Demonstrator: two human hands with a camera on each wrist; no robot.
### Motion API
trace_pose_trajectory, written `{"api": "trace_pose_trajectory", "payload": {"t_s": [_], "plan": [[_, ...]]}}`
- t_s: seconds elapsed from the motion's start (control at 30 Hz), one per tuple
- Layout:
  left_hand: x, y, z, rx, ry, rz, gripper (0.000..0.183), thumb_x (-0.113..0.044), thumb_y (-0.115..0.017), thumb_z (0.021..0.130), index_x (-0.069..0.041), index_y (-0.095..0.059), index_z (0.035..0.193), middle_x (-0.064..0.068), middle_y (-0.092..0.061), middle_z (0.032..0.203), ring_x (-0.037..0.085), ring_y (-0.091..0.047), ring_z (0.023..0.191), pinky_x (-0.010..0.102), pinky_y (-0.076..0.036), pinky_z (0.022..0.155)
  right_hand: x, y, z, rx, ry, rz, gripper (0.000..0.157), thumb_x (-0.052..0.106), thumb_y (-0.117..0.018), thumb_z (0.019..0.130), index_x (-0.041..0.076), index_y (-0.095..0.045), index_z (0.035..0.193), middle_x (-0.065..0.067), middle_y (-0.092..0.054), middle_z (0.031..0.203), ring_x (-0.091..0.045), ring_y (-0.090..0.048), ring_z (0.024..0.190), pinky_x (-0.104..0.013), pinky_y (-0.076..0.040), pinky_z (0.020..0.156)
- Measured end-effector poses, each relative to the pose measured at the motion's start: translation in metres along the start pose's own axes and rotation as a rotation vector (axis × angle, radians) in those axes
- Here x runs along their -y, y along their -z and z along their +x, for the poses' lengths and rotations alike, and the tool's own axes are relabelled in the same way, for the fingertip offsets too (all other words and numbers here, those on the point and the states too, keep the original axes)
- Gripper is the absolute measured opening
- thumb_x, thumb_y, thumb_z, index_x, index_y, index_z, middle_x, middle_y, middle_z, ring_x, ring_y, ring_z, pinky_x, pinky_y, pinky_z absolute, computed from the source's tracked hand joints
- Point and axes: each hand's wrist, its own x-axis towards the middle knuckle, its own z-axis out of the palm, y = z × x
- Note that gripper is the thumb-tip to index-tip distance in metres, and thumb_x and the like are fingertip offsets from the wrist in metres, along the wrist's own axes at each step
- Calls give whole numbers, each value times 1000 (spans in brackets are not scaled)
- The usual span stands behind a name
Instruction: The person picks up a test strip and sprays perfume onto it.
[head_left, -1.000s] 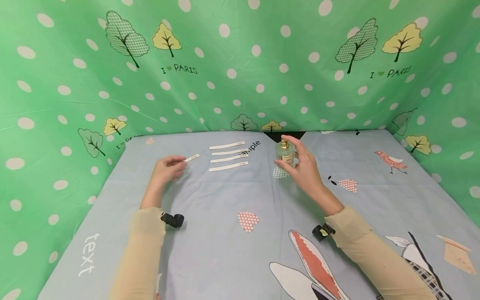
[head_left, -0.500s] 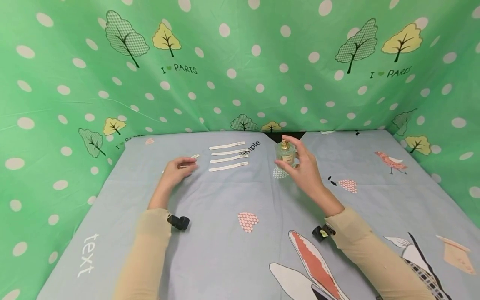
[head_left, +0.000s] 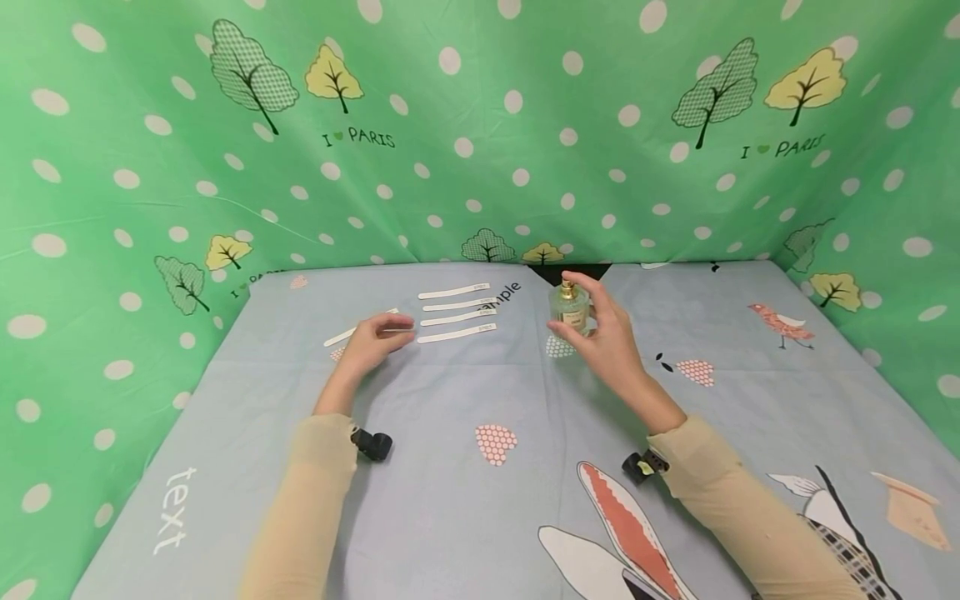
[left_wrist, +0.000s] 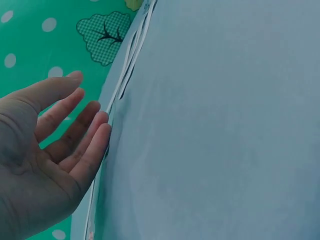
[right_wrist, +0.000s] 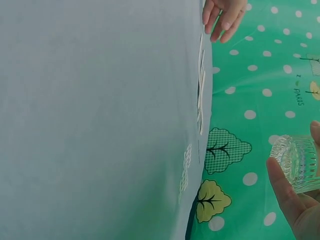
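My right hand (head_left: 609,337) grips a clear glass perfume bottle (head_left: 573,321) with a gold spray neck, its index finger on top of the sprayer. The ribbed glass base (right_wrist: 299,161) of this bottle shows in the right wrist view, held off the table. My left hand (head_left: 371,346) holds nothing; its fingers are loosely bent, and the fingertips are close to the left ends of several white paper strips (head_left: 457,318) laid in a row. Behind that hand lies a single white strip (head_left: 337,338), its middle hidden. In the left wrist view the fingers (left_wrist: 92,150) are spread apart.
A grey-blue patterned cloth (head_left: 450,517) covers the table. Green dotted fabric (head_left: 480,117) rises along the table's back and sides. A dark wrist camera (head_left: 372,444) sits at the left cuff, another wrist camera (head_left: 643,465) at the right one.
My left hand has let go of a single strip, left lying on the cloth, and moved right toward the row of strips. The right hand with the perfume bottle has barely moved.
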Motion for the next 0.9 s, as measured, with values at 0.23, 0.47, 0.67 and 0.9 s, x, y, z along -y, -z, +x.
{"api": "trace_pose_trajectory", "payload": {"t_s": [0.23,0.47,0.67,0.9], "plan": [[-4,-7,5,5,-12,-6,38,-17,-70,93,-1,-64,127,19,-64,131,36,-64,120,39,-55,96,0,0,0,1,5,-5,73,9,-81,82,17,-45,145,-17,-63,122,-31,-65,102,-47,-60,74],[-1,-12,9,4,-60,-11,37,-14,-71,93,3,-64,125,23,-65,128,39,-64,118,47,-53,100,0,-2,0,-1,13,-7,73,9,-81,82,18,-45,145,-16,-64,121,-29,-66,100,-44,-59,66],[-1,-15,10,6,-43,-5,37,-14,-72,92,1,-65,125,23,-66,127,38,-64,117,47,-52,101,0,-4,0,4,9,8,73,9,-81,82,18,-45,145,-17,-64,121,-31,-66,101,-48,-60,76],[2,-18,10,37,34,30,39,-15,-72,92,-2,-63,127,20,-67,127,34,-64,116,41,-52,100,1,-3,1,5,2,-9,73,10,-81,83,19,-44,145,-16,-65,119,-29,-66,98,-34,-55,53]]}}
